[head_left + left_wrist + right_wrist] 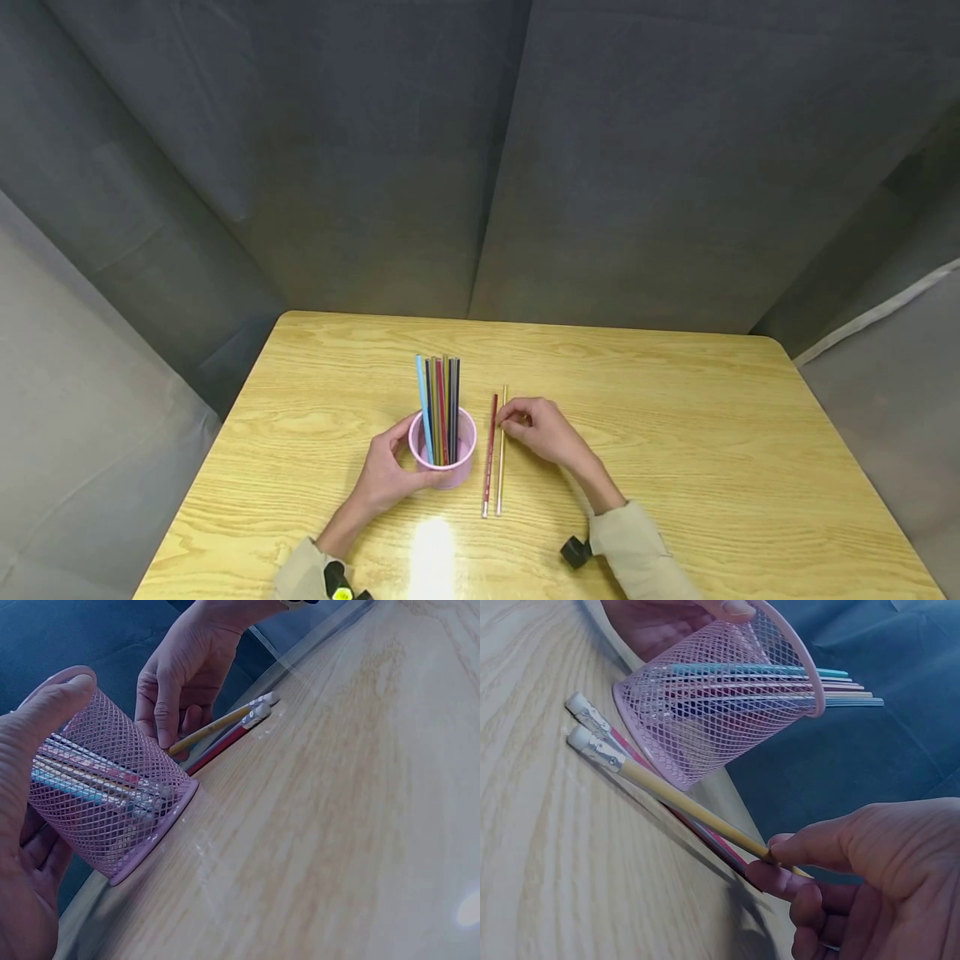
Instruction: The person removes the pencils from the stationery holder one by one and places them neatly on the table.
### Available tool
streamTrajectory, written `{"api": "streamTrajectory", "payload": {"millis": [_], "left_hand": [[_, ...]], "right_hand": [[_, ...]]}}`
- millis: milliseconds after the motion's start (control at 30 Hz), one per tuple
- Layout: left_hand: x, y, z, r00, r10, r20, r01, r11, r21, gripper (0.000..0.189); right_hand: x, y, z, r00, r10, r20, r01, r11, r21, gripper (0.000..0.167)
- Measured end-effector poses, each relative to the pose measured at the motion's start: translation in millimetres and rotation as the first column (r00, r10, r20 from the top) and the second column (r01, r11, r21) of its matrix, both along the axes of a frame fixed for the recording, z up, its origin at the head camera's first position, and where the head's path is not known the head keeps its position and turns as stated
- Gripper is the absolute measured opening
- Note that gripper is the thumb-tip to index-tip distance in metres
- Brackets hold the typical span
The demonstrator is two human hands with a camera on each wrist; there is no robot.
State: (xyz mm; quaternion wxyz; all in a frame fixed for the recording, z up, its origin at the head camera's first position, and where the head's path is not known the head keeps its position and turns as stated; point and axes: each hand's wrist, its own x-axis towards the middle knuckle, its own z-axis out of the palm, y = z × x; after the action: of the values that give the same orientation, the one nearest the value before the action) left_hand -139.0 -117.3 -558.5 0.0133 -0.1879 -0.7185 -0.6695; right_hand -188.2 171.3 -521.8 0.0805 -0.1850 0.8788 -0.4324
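A pink mesh pencil cup [465,440] stands on the table with several pencils [441,408] leaning in it. My left hand [386,477] grips the cup around its side, thumb near the rim in the left wrist view. To the right of the cup, my right hand [546,429] pinches a yellow pencil [682,801] between thumb and index finger. Its eraser end looks slightly raised off the wood in the right wrist view. Beside it lies a red pencil [491,458] on the table, roughly parallel, between the yellow one and the cup.
The wooden table [712,433] reaches out to both sides, its far edge against a dark grey curtain [375,167]. A bright light reflection [431,554] shows on the tabletop near the front.
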Motion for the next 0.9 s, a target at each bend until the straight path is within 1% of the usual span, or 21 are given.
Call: {"api": "streamTrajectory", "payload": {"millis": [100,267,467,833,867,900], "left_hand": [[-0.2,-0.2,-0.7,1.0,0.0,-0.002,0.0,1.0,-0.004,0.093],[-0.6,-0.1,-1.9,1.0,-0.003,-0.008,0.003,1.0,0.002,0.092],[-0.9,-0.5,-2.9,1.0,-0.007,-0.007,0.007,1.0,0.015,0.092],[0.5,-0.8,0.1,1.0,-0.006,0.017,0.006,1.0,0.009,0.092],[0.5,-0.7,0.2,1.0,-0.006,0.016,0.005,1.0,0.009,0.092],[0.5,-0.7,0.2,1.0,-0.004,0.015,0.004,1.0,0.007,0.092]], "right_hand": [[0.4,-2,-1.1,1.0,0.017,-0.011,-0.017,1.0,0.008,0.01],[0.7,-3,-3.4,0.999,0.021,-0.028,-0.021,1.0,0.023,0.011],[1.6,-4,-4.7,0.999,0.032,-0.028,-0.031,0.999,0.033,0.01],[2.6,-4,-3.6,0.999,0.035,-0.031,-0.033,0.998,0.058,0.01],[1.9,-3,-5.0,0.999,0.038,-0.034,-0.036,0.998,0.05,0.01],[-0.4,-1,-11.2,0.998,0.041,-0.037,-0.04,0.999,0.032,0.01]]}}
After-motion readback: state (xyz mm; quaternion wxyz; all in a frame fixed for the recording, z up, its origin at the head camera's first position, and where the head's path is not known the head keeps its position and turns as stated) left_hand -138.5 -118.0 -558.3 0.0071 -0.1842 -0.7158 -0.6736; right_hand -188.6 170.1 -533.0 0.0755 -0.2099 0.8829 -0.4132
